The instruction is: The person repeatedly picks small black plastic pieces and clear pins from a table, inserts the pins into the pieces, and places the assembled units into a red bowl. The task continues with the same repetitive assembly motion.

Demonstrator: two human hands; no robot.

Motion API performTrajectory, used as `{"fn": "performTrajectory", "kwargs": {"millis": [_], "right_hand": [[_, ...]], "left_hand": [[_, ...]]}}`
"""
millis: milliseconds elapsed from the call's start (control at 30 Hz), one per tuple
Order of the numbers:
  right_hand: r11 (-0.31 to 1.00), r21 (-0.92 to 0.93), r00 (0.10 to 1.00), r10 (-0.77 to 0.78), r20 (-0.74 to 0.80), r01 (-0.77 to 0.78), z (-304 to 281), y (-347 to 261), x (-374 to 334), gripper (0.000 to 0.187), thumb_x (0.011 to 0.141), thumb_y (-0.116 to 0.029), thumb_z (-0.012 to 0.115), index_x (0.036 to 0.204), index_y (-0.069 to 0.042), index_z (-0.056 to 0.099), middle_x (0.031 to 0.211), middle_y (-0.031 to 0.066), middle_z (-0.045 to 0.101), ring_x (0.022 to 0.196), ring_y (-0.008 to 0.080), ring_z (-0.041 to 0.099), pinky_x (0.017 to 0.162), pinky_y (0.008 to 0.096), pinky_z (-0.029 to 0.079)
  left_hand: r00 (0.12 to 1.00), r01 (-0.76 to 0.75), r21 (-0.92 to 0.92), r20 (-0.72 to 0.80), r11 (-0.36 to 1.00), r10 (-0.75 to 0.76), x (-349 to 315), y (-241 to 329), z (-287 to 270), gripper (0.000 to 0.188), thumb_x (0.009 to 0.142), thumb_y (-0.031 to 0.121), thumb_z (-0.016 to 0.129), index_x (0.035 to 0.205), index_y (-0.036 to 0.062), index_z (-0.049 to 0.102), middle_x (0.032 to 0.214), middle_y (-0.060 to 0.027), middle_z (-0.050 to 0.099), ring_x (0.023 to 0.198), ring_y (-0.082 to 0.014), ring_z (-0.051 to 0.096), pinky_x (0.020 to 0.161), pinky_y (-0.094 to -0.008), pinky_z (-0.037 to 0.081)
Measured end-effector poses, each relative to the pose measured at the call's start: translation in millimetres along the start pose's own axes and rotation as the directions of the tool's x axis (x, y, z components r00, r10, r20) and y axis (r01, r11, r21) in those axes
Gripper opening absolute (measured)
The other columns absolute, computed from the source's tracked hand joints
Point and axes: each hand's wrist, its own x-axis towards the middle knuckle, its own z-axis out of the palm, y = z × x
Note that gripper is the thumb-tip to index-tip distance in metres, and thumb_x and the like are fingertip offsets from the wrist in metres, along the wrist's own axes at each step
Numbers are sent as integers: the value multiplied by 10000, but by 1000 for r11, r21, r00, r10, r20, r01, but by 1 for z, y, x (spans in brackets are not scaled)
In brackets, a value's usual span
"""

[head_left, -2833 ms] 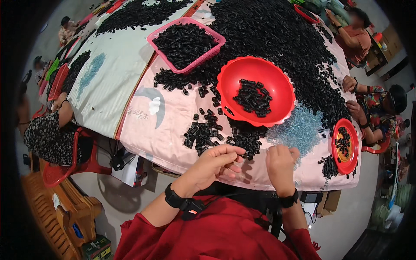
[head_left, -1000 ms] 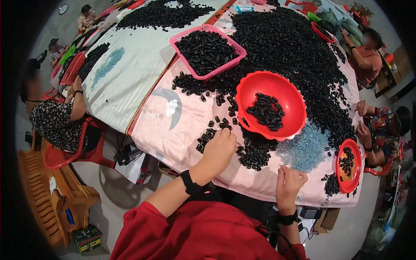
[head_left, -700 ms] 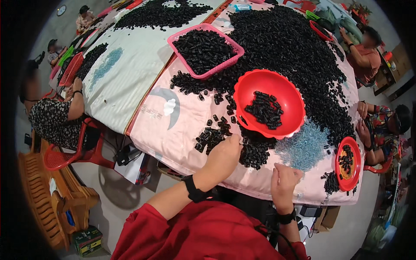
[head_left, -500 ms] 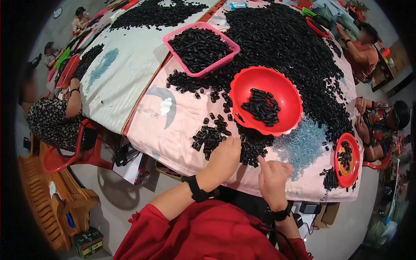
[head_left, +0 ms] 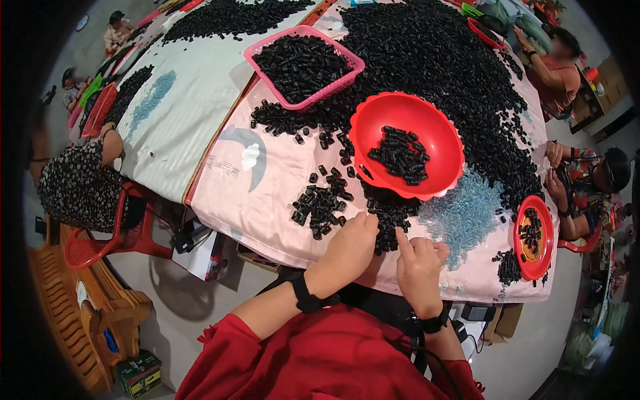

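My left hand [head_left: 352, 245] is closed, its fingertips together at the edge of a pile of small black cylindrical caps [head_left: 388, 225]. My right hand [head_left: 421, 268] is beside it, thumb pointing at the same pile and the other fingers bent in. What either set of fingertips holds is too small or hidden to make out. Left of the pile lies a looser group of black caps [head_left: 319, 208]. Just beyond the hands, a red scalloped bowl [head_left: 437, 143] holds black tube-shaped pieces [head_left: 400, 157]. A heap of small clear-blue pieces [head_left: 463, 217] lies right of the bowl.
A pink basket [head_left: 303, 105] full of black pieces stands beyond the bowl. A large spread of black pieces [head_left: 427, 60] covers the table's far side. At the right edge are a red oval tray [head_left: 533, 270] and a co-worker [head_left: 593, 180]. Another person [head_left: 80, 190] sits left.
The table sits slightly higher in the picture. My hands stay close together over the same pile, and my left hand has shifted slightly right. The left person's hand has drawn back.
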Motion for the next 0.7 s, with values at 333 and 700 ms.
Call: {"fn": "performTrajectory", "kwargs": {"millis": [333, 700], "right_hand": [[1000, 9, 1000, -8, 23, 8, -6, -4, 4, 492, 832, -7, 712, 1317, -91, 720, 938, 40, 619, 947, 223, 622, 970, 476, 354], [997, -10, 996, -77, 48, 77, -3, -7, 11, 443, 849, -71, 730, 1292, -55, 724, 931, 37, 596, 932, 218, 609, 970, 461, 365]], "left_hand": [[994, 86, -151, -48, 985, -95, -10, 5, -13, 220, 987, 76, 681, 1165, -42, 629, 1055, -241, 662, 1003, -441, 664, 879, -480, 547], [998, 32, -260, 63, 965, -17, -17, 3, -2, 217, 959, 85, 717, 1145, -10, 658, 1060, -211, 677, 985, -425, 678, 866, -472, 558]]}}
